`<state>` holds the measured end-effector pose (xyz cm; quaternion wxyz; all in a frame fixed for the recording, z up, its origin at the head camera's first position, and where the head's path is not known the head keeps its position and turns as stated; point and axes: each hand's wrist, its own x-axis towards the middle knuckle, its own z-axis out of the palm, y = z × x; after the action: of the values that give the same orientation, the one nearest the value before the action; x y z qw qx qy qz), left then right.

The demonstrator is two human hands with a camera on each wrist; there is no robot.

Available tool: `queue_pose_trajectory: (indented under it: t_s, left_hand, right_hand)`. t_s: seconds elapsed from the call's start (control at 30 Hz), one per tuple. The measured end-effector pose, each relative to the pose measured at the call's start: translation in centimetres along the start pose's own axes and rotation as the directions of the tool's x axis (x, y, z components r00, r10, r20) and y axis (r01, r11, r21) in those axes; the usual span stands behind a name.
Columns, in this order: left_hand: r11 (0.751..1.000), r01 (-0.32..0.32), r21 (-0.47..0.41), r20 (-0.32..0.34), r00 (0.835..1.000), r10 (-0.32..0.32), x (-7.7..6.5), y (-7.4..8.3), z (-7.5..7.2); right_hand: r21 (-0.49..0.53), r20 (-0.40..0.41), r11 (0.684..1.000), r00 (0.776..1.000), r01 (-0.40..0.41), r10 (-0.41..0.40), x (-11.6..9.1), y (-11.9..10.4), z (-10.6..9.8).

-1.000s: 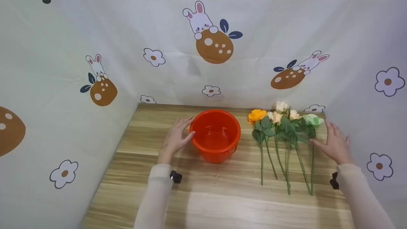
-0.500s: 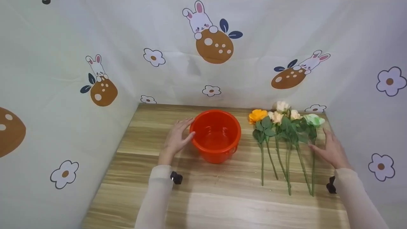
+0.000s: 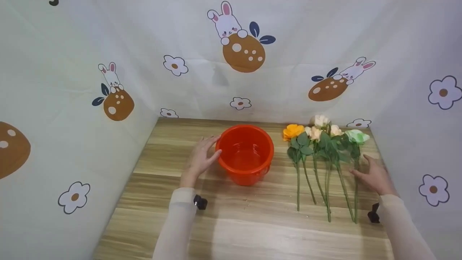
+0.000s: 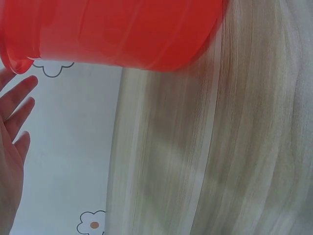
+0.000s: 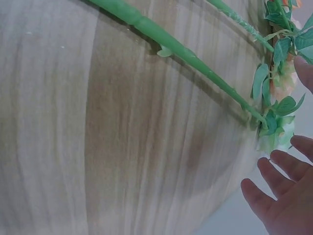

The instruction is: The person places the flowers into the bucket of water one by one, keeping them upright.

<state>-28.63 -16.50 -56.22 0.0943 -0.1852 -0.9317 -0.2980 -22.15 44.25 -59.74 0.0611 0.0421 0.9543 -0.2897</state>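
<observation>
Cream-sleeved left hand (image 3: 201, 157): your fingers loosely spread at the bucket's near-left rim; contact hard to tell.
Right hand (image 3: 377, 177): spread wide, your thumb over the rightmost stem.
Red bucket (image 3: 246, 177): one, upright, between your hands.
Flowers (image 3: 326, 146): six stems lying right of the bucket, heads toward the back; one orange, one pale green, peach between.
Table (image 3: 162, 155) edges: right one close beside your right hand; wider wood leftward and toward you.
</observation>
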Motion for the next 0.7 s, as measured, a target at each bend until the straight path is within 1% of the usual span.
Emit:
queue_pose_trajectory:
  t_s: [0.13, 0.33, 0.47, 0.7]
  left_hand:
    - [1.000, 0.000, -0.009, -0.009, 1.000, 0.000, 0.1, 0.1, 0.0]
    - [1.000, -0.001, -0.016, -0.012, 1.000, 0.001, 0.0, 0.2, 0.1]
    - [1.000, -0.007, -0.015, -0.023, 1.000, 0.006, 0.0, 0.1, 0.1]
    - [0.999, -0.014, -0.030, -0.036, 0.999, 0.013, 0.0, -0.1, 0.4]
  right_hand:
    - [0.031, 0.012, 0.999, 1.000, -0.028, 0.028, 0.0, 0.3, 0.3]
    - [0.123, -0.004, 0.991, 0.999, -0.049, 0.050, -0.2, 0.9, 0.9]
    - [0.185, -0.018, 0.981, 0.998, -0.050, 0.054, -0.2, 1.1, 1.2]
    - [0.276, -0.017, 0.960, 0.999, -0.043, 0.049, -0.3, 1.3, 1.5]
